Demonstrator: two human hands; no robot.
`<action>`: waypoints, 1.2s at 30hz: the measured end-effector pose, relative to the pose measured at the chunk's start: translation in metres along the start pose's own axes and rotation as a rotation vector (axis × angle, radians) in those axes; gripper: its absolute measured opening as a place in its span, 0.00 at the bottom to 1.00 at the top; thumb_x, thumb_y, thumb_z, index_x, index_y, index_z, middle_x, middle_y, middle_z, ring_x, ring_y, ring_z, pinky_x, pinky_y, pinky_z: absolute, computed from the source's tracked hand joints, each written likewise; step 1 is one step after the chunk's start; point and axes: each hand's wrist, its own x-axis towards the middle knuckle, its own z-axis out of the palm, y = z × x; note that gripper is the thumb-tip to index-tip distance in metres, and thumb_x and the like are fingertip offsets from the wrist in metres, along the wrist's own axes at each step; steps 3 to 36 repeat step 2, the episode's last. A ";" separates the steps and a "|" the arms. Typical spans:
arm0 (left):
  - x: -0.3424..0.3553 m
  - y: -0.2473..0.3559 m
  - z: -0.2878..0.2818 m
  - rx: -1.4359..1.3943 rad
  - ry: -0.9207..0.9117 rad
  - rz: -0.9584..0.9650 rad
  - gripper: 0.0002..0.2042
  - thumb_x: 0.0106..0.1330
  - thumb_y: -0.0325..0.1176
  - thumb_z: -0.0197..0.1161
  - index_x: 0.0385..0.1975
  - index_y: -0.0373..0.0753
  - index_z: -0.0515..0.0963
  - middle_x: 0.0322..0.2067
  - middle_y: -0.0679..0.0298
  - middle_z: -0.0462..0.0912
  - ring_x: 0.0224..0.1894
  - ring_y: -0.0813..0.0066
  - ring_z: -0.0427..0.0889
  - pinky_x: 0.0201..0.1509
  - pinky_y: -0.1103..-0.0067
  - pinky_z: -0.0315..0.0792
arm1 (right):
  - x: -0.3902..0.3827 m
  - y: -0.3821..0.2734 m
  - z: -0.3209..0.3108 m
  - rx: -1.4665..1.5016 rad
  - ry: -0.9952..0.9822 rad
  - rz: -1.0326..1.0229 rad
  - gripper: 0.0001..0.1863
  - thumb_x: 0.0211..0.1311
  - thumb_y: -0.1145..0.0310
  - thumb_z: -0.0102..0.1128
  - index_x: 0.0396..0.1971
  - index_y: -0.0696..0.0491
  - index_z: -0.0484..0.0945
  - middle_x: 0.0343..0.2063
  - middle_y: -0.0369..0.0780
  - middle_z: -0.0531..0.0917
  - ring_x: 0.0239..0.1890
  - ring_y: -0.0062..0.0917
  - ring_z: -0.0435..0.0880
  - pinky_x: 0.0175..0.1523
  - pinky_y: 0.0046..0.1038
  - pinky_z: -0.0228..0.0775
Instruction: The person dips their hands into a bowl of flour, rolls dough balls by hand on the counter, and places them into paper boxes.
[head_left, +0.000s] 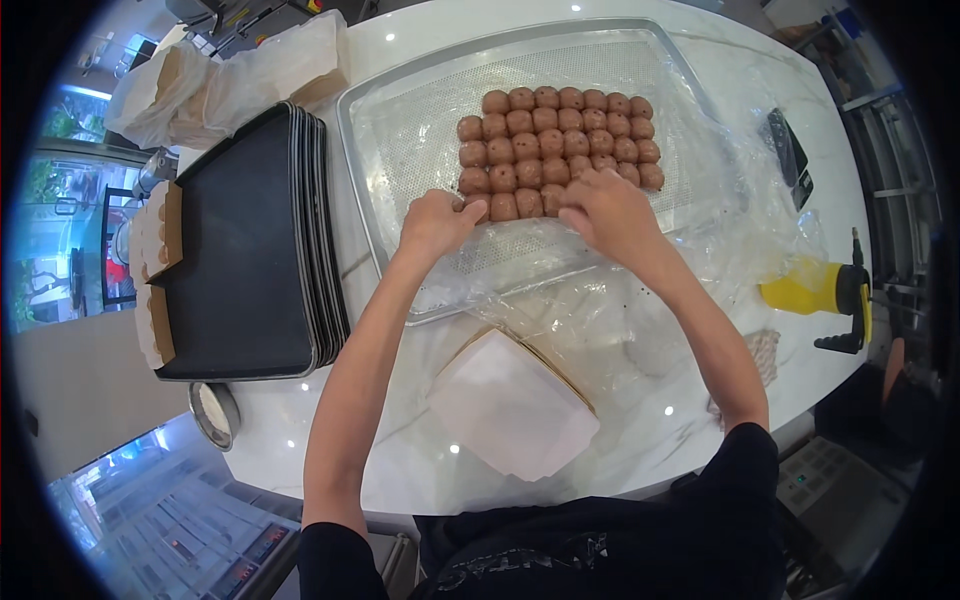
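Brown dough balls, dotted with darker bits, sit packed in tight rows on a perforated metal tray. Clear plastic film lies under and around them, crumpled toward the right. At the near left corner of the block, my left hand has thumb and fingers closed around the end ball. My right hand is curled over the near row's right part, its fingertips against a ball there. It hides the balls beneath it.
Stacked black baking trays stand left, with scalloped paper strips on their edge. Paper sheets lie nearest me. A yellow spray bottle and a black device are right. A metal bowl of white powder and paper bags are left.
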 end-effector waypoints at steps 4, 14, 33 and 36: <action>-0.001 -0.001 0.003 -0.017 0.039 0.011 0.22 0.61 0.52 0.64 0.35 0.35 0.87 0.35 0.47 0.87 0.42 0.51 0.86 0.51 0.66 0.78 | -0.016 -0.005 -0.006 0.055 -0.179 -0.001 0.12 0.55 0.65 0.68 0.40 0.48 0.83 0.38 0.39 0.82 0.43 0.37 0.81 0.49 0.35 0.73; -0.001 -0.001 0.003 -0.017 0.039 0.011 0.22 0.61 0.52 0.64 0.35 0.35 0.87 0.35 0.47 0.87 0.42 0.51 0.86 0.51 0.66 0.78 | -0.016 -0.005 -0.006 0.055 -0.179 -0.001 0.12 0.55 0.65 0.68 0.40 0.48 0.83 0.38 0.39 0.82 0.43 0.37 0.81 0.49 0.35 0.73; -0.001 -0.001 0.003 -0.017 0.039 0.011 0.22 0.61 0.52 0.64 0.35 0.35 0.87 0.35 0.47 0.87 0.42 0.51 0.86 0.51 0.66 0.78 | -0.016 -0.005 -0.006 0.055 -0.179 -0.001 0.12 0.55 0.65 0.68 0.40 0.48 0.83 0.38 0.39 0.82 0.43 0.37 0.81 0.49 0.35 0.73; -0.001 -0.001 0.003 -0.017 0.039 0.011 0.22 0.61 0.52 0.64 0.35 0.35 0.87 0.35 0.47 0.87 0.42 0.51 0.86 0.51 0.66 0.78 | -0.016 -0.005 -0.006 0.055 -0.179 -0.001 0.12 0.55 0.65 0.68 0.40 0.48 0.83 0.38 0.39 0.82 0.43 0.37 0.81 0.49 0.35 0.73</action>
